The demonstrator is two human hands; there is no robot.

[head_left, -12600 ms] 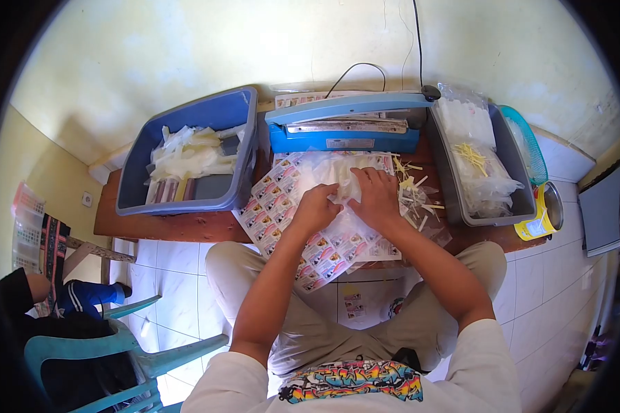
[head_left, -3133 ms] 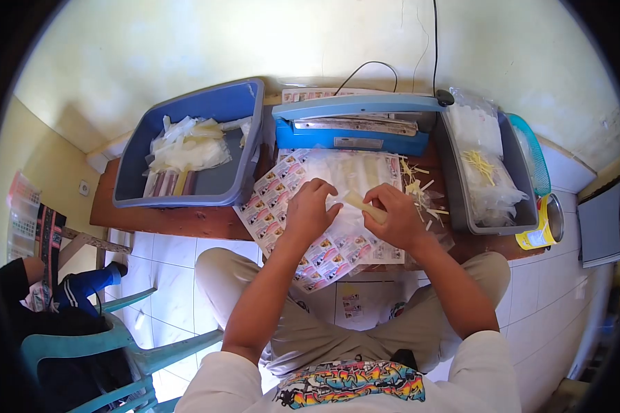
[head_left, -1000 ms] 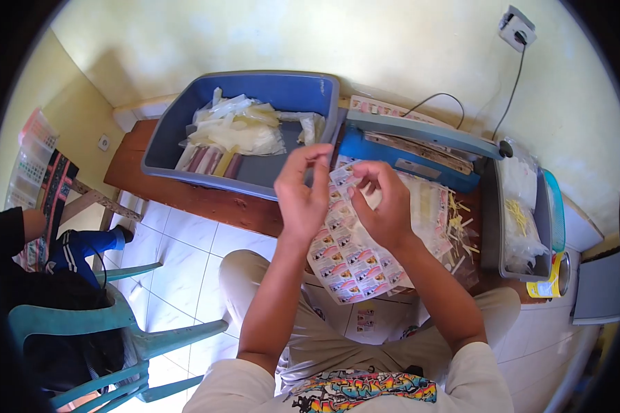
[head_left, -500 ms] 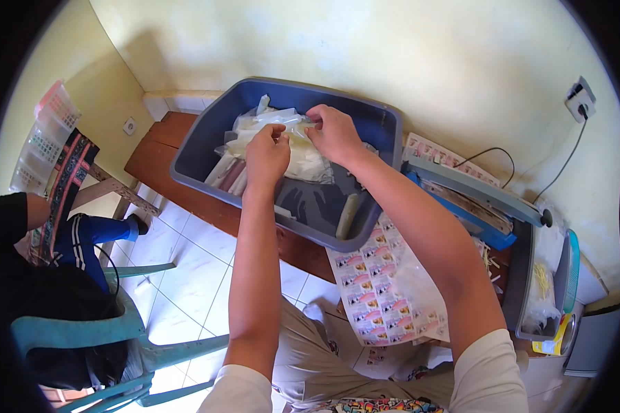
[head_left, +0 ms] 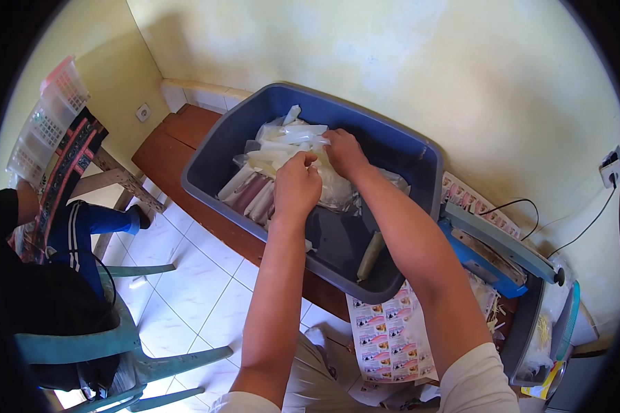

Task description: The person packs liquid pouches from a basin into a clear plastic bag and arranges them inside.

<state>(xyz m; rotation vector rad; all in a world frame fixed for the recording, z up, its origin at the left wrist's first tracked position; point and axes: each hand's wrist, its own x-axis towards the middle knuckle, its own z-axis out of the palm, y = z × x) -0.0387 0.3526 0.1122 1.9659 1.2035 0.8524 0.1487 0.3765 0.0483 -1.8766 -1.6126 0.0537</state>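
A large grey plastic tub [head_left: 207,148] holds a heap of white, tube-shaped plastic-wrapped packets [head_left: 282,148]. My right hand [head_left: 346,155] reaches into the heap, its fingers closed at the end of a white tube. Just nearer to me, my left hand [head_left: 298,186] is over the packets with curled fingers; whatever its fingertips hold is hidden. Purple-brown tubes [head_left: 251,194] lie beside white ones on the tub's left side. Under my right hand is a clear plastic bag [head_left: 337,193]. A single greenish tube [head_left: 371,256] rests on the tub floor at the right.
The tub stands on a brown wooden bench [head_left: 169,141]. To its right are a blue sealing machine [head_left: 492,251] with a cord and printed label sheets [head_left: 393,337]. A seated person [head_left: 55,275] and a green plastic chair [head_left: 141,351] are at left.
My hands have come down lower into the packets, the left one turning back-up. The view has shifted, so the tub appears lower and further right.
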